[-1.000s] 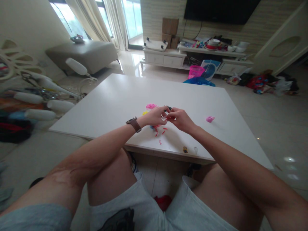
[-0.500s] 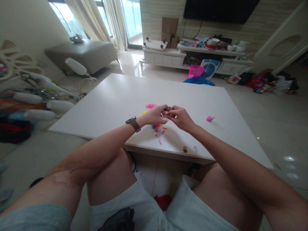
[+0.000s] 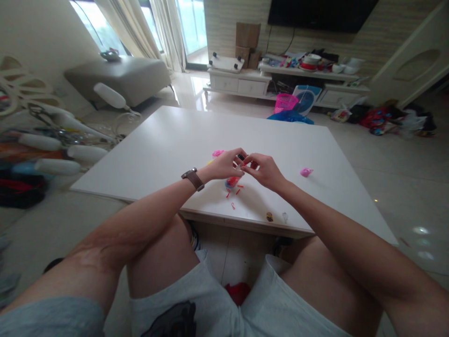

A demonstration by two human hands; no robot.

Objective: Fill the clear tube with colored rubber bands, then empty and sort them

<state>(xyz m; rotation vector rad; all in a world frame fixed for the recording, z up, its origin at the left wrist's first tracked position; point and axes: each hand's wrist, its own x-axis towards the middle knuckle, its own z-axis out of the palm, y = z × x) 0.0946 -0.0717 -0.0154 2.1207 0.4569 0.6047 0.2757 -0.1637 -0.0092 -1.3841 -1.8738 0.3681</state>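
Note:
My left hand (image 3: 227, 164), with a watch on its wrist, curls its fingers and thumb round a small clear piece (image 3: 239, 168); a small dark thing shows by its fingertips. Against it, my right hand (image 3: 262, 169) pinches a small red piece (image 3: 244, 164), partly hidden by the fingers. Both hands are close together above the white table (image 3: 196, 135). Below them lies a red and blue bundle in what looks like clear wrap (image 3: 232, 181). Beside it are several thin red pieces (image 3: 239, 186) and a red loop-shaped piece (image 3: 233, 206). A pink thing (image 3: 218, 153) lies behind my left hand.
A pink toy-like thing (image 3: 306, 172) sits on the table's right side. Near the front edge are a small yellow and black figure (image 3: 269, 216) and a clear piece (image 3: 285, 217). Beyond the table stand a pink basket (image 3: 286, 102) and a white cabinet (image 3: 238, 85).
My left hand has shifted slightly up and left, baring more of the red and blue bundle. Red now shows at my right fingertips. The pieces on the table have stayed put.

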